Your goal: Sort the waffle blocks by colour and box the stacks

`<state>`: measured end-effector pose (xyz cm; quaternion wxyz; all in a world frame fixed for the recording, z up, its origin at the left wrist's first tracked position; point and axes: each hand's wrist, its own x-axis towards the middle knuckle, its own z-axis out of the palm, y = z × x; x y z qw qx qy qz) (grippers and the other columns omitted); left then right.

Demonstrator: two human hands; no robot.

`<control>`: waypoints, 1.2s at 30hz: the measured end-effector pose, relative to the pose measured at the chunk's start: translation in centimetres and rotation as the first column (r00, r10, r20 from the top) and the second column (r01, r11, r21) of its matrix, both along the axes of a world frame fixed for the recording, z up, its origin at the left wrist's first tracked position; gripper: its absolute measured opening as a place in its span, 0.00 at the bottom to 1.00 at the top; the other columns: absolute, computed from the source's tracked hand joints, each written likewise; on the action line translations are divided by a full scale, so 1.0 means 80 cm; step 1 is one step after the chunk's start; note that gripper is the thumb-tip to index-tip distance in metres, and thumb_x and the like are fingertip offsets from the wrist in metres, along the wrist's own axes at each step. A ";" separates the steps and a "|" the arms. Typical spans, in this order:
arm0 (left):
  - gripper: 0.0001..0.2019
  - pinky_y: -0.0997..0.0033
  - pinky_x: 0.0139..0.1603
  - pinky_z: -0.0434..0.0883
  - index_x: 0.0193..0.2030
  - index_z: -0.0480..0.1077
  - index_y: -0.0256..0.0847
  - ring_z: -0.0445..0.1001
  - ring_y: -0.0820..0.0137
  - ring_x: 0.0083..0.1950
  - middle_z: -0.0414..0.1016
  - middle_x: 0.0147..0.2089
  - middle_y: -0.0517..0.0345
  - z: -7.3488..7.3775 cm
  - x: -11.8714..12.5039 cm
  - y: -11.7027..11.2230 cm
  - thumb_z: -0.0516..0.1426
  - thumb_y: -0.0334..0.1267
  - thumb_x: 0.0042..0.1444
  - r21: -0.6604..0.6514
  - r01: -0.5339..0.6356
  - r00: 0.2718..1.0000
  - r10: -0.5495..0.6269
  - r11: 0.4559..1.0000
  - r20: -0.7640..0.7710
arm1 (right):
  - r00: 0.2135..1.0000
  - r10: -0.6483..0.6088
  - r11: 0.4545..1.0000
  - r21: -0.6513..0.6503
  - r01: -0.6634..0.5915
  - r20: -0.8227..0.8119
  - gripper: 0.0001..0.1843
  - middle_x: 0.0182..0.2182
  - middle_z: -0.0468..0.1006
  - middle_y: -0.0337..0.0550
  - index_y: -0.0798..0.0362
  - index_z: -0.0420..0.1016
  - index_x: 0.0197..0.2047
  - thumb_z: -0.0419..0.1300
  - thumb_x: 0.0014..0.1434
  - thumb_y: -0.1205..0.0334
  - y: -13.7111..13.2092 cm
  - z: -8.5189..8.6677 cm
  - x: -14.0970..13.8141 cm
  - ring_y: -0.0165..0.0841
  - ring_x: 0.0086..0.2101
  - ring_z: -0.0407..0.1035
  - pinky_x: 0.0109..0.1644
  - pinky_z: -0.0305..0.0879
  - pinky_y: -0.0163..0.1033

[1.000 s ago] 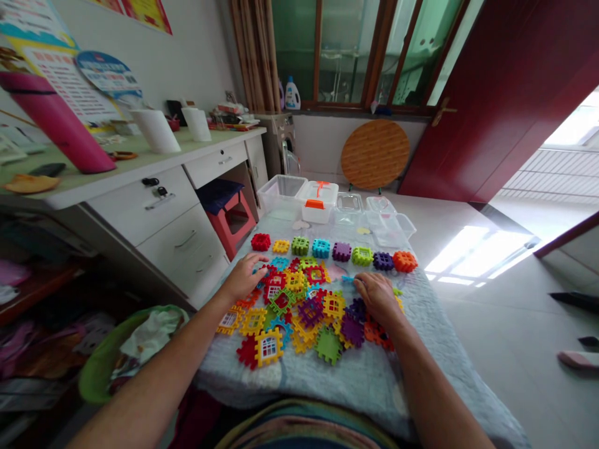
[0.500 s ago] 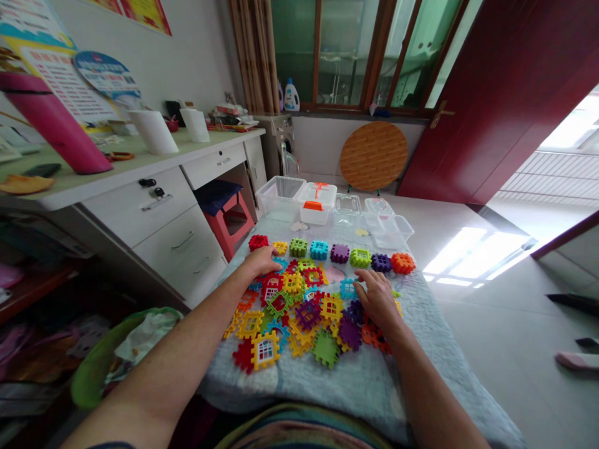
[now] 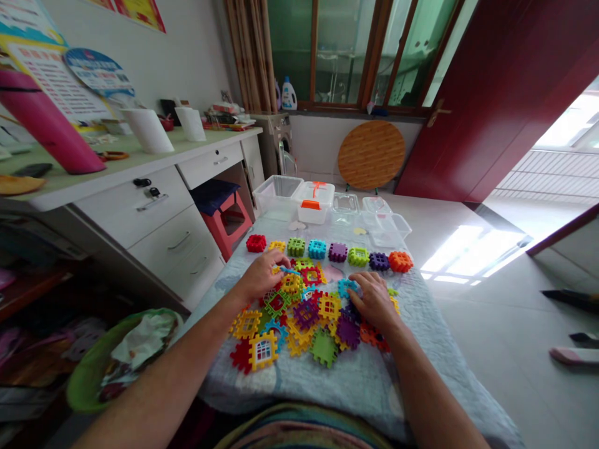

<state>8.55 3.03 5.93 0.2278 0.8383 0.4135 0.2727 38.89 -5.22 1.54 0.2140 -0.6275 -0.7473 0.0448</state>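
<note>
A heap of flat, toothed plastic tiles [image 3: 299, 318] in red, yellow, green, purple and orange lies on a pale blue quilted cloth [image 3: 346, 380]. Behind the heap stands a row of assembled cubes, from a red cube [image 3: 256, 242] at the left to an orange cube [image 3: 401, 261] at the right. My left hand [image 3: 262, 275] rests on the heap's far left side, its fingers pinched on a blue tile [image 3: 290, 270]. My right hand [image 3: 374, 298] lies on the heap's right side, fingertips on a light blue tile [image 3: 347, 287].
Clear plastic boxes [image 3: 281, 193], one with an orange latch [image 3: 311, 204], stand behind the cubes. A white desk with drawers [image 3: 154, 206] and a red stool [image 3: 224, 218] are to the left. A green basket [image 3: 121, 349] sits at the lower left. Tiled floor lies to the right.
My left hand reached out toward the red cube, then drew back with a blue tile in its fingers. My right hand slid slightly left onto a light blue tile.
</note>
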 end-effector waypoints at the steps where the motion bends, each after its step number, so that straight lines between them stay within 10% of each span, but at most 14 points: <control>1: 0.10 0.63 0.54 0.68 0.37 0.72 0.42 0.72 0.62 0.48 0.74 0.44 0.54 0.000 -0.001 -0.007 0.56 0.34 0.47 -0.037 0.058 0.997 -0.060 0.998 -0.053 | 1.000 0.004 1.000 -0.008 -0.004 0.003 0.13 0.47 0.77 0.47 0.50 0.75 0.48 0.56 0.61 0.58 0.000 0.000 0.000 0.43 0.48 0.65 0.53 0.55 0.46; 7: 0.26 0.57 0.62 0.62 0.52 0.69 0.45 0.65 0.56 0.60 0.69 0.58 0.52 0.007 -0.009 -0.017 0.63 0.38 0.42 -0.143 0.132 0.966 -0.159 0.981 -0.202 | 0.999 0.037 0.999 -0.030 -0.037 0.004 0.17 0.48 0.77 0.46 0.50 0.74 0.50 0.58 0.58 0.59 -0.001 -0.002 -0.001 0.43 0.48 0.64 0.55 0.53 0.47; 14: 0.25 0.59 0.51 0.68 0.50 0.71 0.43 0.74 0.55 0.49 0.77 0.47 0.49 -0.001 0.011 -0.005 0.65 0.44 0.43 -0.077 -0.055 0.942 0.026 0.996 -0.335 | 0.998 0.050 0.996 -0.069 -0.048 0.026 0.20 0.48 0.77 0.47 0.51 0.72 0.53 0.58 0.57 0.60 0.004 -0.002 0.000 0.41 0.49 0.64 0.54 0.54 0.46; 25: 0.26 0.61 0.51 0.70 0.50 0.71 0.41 0.74 0.58 0.47 0.75 0.48 0.50 0.004 0.018 -0.003 0.63 0.38 0.41 -0.038 -0.022 0.979 0.014 0.999 -0.201 | 0.994 0.108 0.987 -0.124 -0.105 0.017 0.25 0.49 0.76 0.49 0.51 0.71 0.55 0.62 0.53 0.59 0.017 -0.001 0.007 0.42 0.49 0.65 0.53 0.55 0.45; 36: 0.26 0.63 0.54 0.70 0.54 0.68 0.41 0.72 0.59 0.51 0.71 0.50 0.49 0.001 0.114 -0.005 0.61 0.34 0.45 0.047 0.200 0.965 -0.189 0.979 -0.180 | 0.974 0.067 0.991 0.126 -0.041 -0.216 0.21 0.48 0.77 0.50 0.53 0.70 0.54 0.60 0.57 0.58 0.027 -0.001 0.008 0.42 0.49 0.68 0.55 0.61 0.48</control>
